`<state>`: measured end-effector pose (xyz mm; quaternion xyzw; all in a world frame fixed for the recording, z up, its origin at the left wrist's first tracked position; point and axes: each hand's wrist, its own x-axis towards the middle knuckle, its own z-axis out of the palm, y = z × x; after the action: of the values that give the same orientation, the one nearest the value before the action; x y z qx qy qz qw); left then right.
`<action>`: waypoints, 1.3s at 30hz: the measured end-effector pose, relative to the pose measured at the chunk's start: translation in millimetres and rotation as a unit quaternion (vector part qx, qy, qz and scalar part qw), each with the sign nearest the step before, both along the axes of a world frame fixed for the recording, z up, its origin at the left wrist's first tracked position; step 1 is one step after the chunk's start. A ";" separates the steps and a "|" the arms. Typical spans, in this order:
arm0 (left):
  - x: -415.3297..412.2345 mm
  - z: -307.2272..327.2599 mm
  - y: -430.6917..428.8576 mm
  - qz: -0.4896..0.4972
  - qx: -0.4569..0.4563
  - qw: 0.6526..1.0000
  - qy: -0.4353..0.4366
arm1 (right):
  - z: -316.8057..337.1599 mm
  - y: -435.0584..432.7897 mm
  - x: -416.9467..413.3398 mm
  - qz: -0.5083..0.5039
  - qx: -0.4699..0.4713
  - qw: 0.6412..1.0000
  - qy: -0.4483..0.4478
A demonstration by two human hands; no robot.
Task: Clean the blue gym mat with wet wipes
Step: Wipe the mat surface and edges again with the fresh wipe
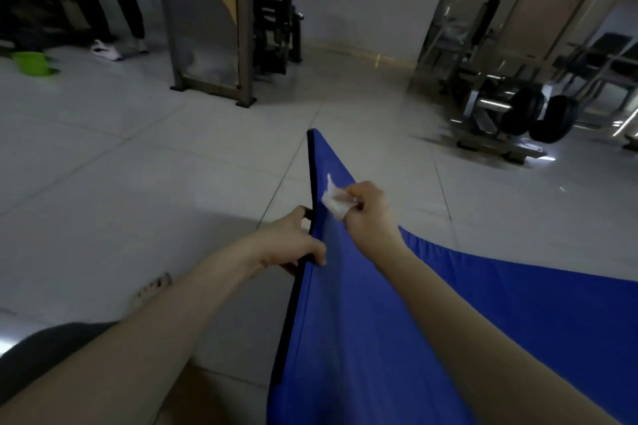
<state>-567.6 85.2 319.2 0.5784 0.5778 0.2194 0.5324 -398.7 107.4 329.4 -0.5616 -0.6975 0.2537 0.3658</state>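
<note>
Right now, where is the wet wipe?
In the head view, just right of centre: the right hand holds the wet wipe on the blue mat, beside the left hand.

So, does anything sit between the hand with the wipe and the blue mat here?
Nothing visible does. The right hand holds the wet wipe against the blue gym mat near its raised corner. The left hand grips the mat's black edge, nearer the camera than the wipe.

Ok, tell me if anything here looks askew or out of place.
Only the blue mat: its black-trimmed edge is raised off the floor, held up by the left grip, so it stands tilted rather than flat. The right grip holds a wet wipe against it. No spill shows.
</note>
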 end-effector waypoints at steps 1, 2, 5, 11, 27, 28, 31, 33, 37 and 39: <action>1.3 -2.9 3.0 0.010 0.010 1.000 0.012 | -4.6 2.3 -6.2 0.020 -0.013 1.000 -0.016; 3.8 -4.4 6.1 0.021 0.026 0.999 0.016 | -7.9 4.0 -10.9 0.045 -0.022 0.998 -0.026; 10.4 -8.8 16.3 0.033 0.063 0.997 -0.013 | -5.9 9.1 -10.3 0.100 -0.034 0.993 -0.057; 18.2 -6.8 32.3 0.072 0.070 0.994 -0.033 | 7.8 22.5 8.3 0.097 -0.003 0.991 -0.095; 10.1 -20.0 70.6 0.105 0.026 0.993 -0.053 | -3.0 82.8 -28.7 -0.001 0.058 0.992 -0.111; 9.5 -21.2 72.9 0.121 0.027 0.991 -0.059 | -3.5 84.4 -32.9 0.008 0.044 0.993 -0.114; 8.2 -22.2 77.7 0.125 0.040 0.989 -0.067 | -2.1 84.0 -31.2 0.057 -0.005 0.995 -0.084; 7.4 -20.1 78.5 0.090 0.050 0.992 -0.072 | 0.5 80.7 -24.0 0.096 -0.002 0.994 -0.059; 7.5 -11.5 75.3 0.055 0.068 0.994 -0.070 | 7.2 109.3 -23.9 0.049 0.097 0.990 -0.087; 7.5 -10.2 72.9 0.041 0.079 0.993 -0.079 | 15.6 144.0 -29.7 0.012 0.099 0.992 -0.077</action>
<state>-560.2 158.0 309.0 0.5752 0.5380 0.3313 0.5195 -428.4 251.4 345.0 -0.5323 -0.7520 0.1439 0.3612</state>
